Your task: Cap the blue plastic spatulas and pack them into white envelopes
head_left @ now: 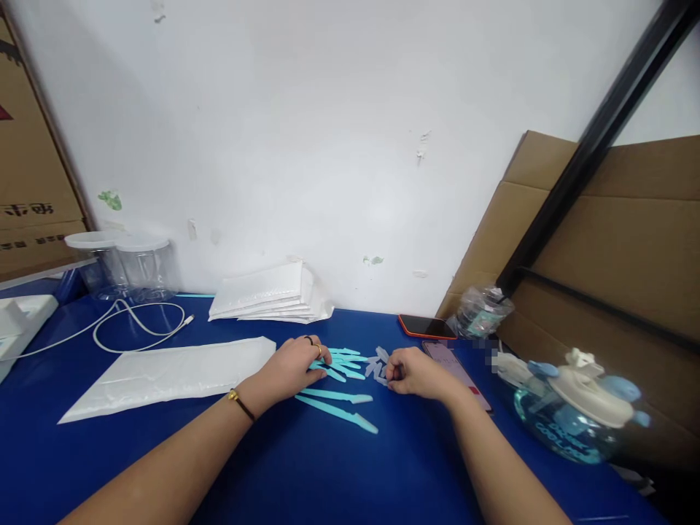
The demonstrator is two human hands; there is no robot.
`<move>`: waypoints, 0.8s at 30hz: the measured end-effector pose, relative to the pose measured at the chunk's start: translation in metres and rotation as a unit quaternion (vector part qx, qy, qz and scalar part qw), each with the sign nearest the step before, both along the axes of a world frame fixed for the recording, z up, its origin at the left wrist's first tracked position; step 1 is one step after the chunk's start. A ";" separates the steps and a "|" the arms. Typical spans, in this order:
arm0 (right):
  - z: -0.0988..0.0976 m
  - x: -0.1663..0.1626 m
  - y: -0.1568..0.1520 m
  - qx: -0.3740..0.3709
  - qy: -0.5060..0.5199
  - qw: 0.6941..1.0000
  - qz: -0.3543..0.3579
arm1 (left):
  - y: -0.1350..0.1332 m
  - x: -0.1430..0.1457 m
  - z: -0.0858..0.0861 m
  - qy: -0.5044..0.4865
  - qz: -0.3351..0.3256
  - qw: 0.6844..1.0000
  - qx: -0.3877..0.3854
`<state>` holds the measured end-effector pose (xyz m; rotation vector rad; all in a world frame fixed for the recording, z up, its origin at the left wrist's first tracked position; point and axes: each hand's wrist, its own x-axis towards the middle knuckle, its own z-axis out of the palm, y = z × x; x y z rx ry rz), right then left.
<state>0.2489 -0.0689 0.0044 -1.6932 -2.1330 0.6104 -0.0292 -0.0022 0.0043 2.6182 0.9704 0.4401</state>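
Slim turquoise eyebrow razors (350,364) lie fanned out on the blue table. My left hand (295,364) rests over their handle ends, thumb and fingers closing on a razor there; the exact grip is partly hidden. Two separate razors (340,414) lie nearer to me, just below that hand. To the right of the fan is a small pile of translucent blade caps (376,367). My right hand (413,372) is at the pile's right edge with its fingers curled into a pinch. What sits between those fingertips cannot be made out.
A white padded mailer (180,375) lies left, with a stack of mailers (262,294) by the wall. Two phones, one red-edged (426,327) and one lit (456,372), lie right, beside a water bottle (574,415). Clear jars (145,266) and a white cable (136,310) are at left.
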 end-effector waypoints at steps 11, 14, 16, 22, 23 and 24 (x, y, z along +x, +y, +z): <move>0.000 -0.021 -0.001 0.055 0.050 0.997 0.029 | 0.010 0.000 -0.015 -0.014 -0.010 0.998 0.068; 0.002 -0.024 0.000 0.032 0.146 0.989 0.004 | 0.003 0.001 -0.004 -0.054 -0.001 0.998 0.017; 0.002 -0.026 0.001 0.026 0.205 0.978 -0.003 | -0.002 0.001 0.001 -0.084 0.005 0.995 -0.053; -0.004 -0.031 0.007 0.029 0.355 0.933 -0.052 | -0.005 0.003 0.000 -0.180 -0.025 0.953 -0.242; -0.005 -0.031 0.008 0.042 0.366 0.927 -0.063 | -0.004 0.003 -0.002 -0.194 -0.027 0.946 -0.258; -0.006 -0.031 0.008 0.059 0.371 0.924 -0.070 | -0.003 0.003 -0.003 -0.204 -0.027 0.940 -0.271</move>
